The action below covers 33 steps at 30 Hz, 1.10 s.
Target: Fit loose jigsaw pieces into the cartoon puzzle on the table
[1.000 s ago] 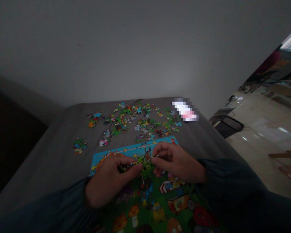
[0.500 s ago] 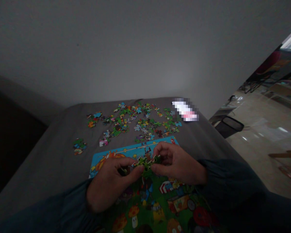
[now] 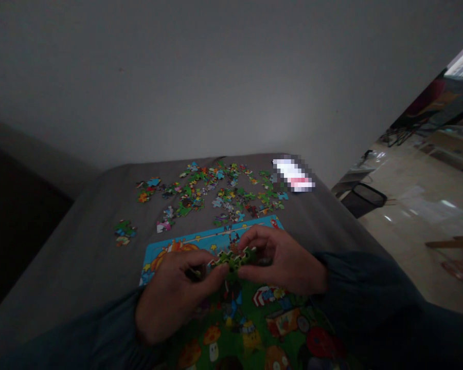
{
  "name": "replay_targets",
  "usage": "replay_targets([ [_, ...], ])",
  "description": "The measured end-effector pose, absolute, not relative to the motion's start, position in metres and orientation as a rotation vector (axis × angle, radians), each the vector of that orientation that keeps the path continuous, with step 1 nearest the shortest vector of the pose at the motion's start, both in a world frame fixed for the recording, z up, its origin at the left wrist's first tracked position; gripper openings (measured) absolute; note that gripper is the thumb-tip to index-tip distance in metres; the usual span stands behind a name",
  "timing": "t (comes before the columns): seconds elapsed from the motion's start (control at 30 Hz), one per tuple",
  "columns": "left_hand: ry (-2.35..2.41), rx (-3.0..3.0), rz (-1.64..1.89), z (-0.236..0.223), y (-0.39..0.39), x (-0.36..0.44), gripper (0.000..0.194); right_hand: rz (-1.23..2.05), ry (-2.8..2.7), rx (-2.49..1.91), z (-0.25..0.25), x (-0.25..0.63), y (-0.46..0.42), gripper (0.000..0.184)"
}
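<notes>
Between my two hands are green jigsaw puzzle pieces (image 3: 235, 258), raised over a colourful picture sheet (image 3: 216, 239) with a blue border and a green lower part. My left hand (image 3: 179, 290) pinches their left side between thumb and fingers. On the other side my right hand (image 3: 280, 259) grips them with thumb and curled fingers. The fingertips partly cover the pieces, and I cannot tell exactly how they join. Below my hands the sheet shows printed cartoon figures, mushrooms and a cart.
Loose puzzle pieces (image 3: 193, 192) lie scattered across the grey cloth-covered table (image 3: 88, 221), with a small cluster (image 3: 124, 232) at the left. A bright, pixelated rectangular object (image 3: 294, 173) lies at the back right. Behind stands a pale wall (image 3: 200, 77); a dark-framed chair (image 3: 366, 198) is at the right.
My right hand has shifted very slightly left, closer to my left thumb. Both hands keep hold of the green pieces. The view has moved a little.
</notes>
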State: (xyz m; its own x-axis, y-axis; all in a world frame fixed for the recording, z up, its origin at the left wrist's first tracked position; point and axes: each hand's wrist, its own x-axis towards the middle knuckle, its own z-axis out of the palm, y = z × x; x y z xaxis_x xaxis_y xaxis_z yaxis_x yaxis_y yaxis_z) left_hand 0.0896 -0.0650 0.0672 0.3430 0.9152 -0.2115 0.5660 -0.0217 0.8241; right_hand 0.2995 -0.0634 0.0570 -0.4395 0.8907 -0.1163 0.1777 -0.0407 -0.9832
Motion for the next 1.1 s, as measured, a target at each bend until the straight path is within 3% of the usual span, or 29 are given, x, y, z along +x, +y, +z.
replay_targets([
  [0.77, 1.025, 2.22, 0.497, 0.063, -0.055, 0.078, 0.025, 1.194, -1.872, -1.102, 0.052, 0.302, -0.063, 0.021],
  [1.1, 1.04, 2.253, 0.471, 0.062, -0.052, 0.076, 0.027, 0.994, -1.974, -1.096, 0.054, 0.304, -0.063, 0.02],
])
